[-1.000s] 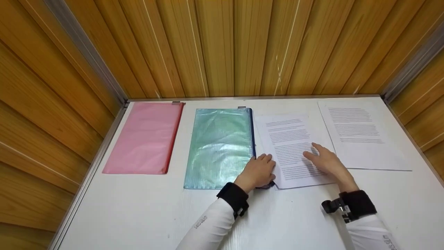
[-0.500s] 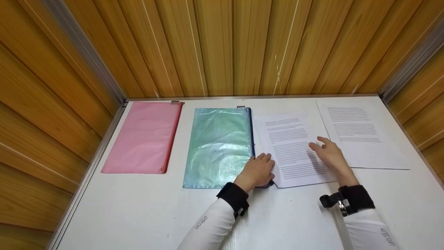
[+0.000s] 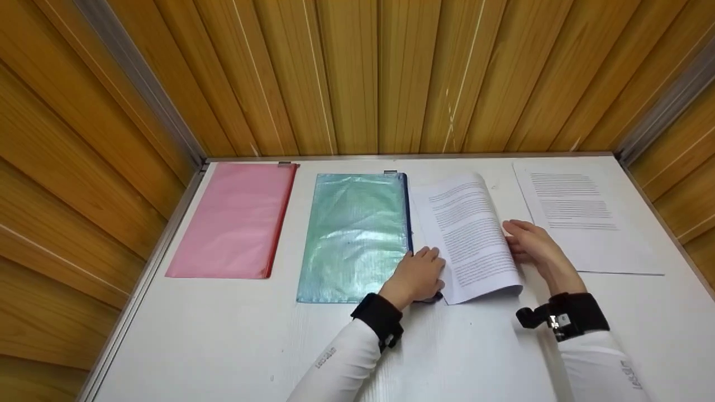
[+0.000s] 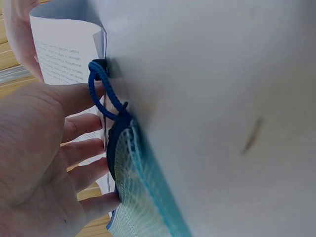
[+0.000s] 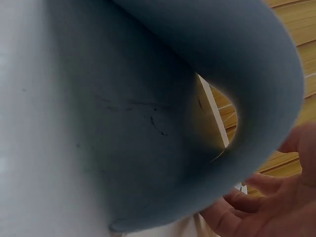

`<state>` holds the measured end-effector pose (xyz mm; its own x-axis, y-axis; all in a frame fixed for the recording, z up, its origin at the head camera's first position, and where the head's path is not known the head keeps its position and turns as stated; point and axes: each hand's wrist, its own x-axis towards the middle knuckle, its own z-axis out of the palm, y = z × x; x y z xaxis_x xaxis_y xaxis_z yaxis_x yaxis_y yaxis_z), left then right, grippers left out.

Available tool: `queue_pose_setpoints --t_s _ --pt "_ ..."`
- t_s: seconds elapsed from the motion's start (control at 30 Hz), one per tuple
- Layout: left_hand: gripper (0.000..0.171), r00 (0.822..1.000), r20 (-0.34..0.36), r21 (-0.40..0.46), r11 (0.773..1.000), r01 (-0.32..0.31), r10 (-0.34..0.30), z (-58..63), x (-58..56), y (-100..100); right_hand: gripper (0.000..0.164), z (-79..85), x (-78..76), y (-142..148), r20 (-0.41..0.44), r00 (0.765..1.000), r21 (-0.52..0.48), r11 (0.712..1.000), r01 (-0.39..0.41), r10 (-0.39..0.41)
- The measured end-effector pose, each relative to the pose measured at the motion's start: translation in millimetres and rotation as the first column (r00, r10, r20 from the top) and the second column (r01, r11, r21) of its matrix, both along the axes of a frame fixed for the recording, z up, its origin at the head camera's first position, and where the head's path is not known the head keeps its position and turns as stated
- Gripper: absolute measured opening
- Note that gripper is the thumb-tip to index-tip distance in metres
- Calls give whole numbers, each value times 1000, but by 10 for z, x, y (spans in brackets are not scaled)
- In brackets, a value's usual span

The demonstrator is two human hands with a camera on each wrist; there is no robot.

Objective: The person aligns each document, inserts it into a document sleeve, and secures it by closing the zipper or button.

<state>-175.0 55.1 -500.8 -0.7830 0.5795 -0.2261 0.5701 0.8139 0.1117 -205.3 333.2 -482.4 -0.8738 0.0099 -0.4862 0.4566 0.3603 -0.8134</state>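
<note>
A printed paper sheet (image 3: pixel 472 234) lies right of the green zip folder (image 3: pixel 352 234), its right side lifted and curved upward. My left hand (image 3: pixel 416 276) rests between the two, fingertips along the paper's left edge and the folder's dark blue zipper edge. Beside its thumb, a blue cord loop (image 4: pixel 101 89) sticks out in the left wrist view. My right hand (image 3: pixel 536 248) is at the raised right edge, its fingers partly hidden behind the paper. In the right wrist view the curled sheet (image 5: pixel 266 98) fills much of the picture, with the loosely bent fingers against its outer side.
A pink zip folder (image 3: pixel 229 223) lies at the left of the white table (image 3: pixel 223 335). Another printed sheet (image 3: pixel 586 218) lies at the far right, beyond my right hand. Wood-patterned panels (image 3: pixel 357 78) wall the back and sides.
My right hand was over the flat sheet, then drew right to its edge. The sheet's right side has risen and bent upward. My left hand stays in place.
</note>
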Motion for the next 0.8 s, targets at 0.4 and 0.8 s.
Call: queue_pose_setpoints --t_s 0.4,0.8 --pt "49 999 28 7 1000 -17 17 -13 -10 -8 91 -130 7 -151 84 996 -357 933 39 -9" --pt "48 999 31 18 1000 -24 23 -3 4 -20 73 -263 65 -508 50 999 -401 916 10 11"
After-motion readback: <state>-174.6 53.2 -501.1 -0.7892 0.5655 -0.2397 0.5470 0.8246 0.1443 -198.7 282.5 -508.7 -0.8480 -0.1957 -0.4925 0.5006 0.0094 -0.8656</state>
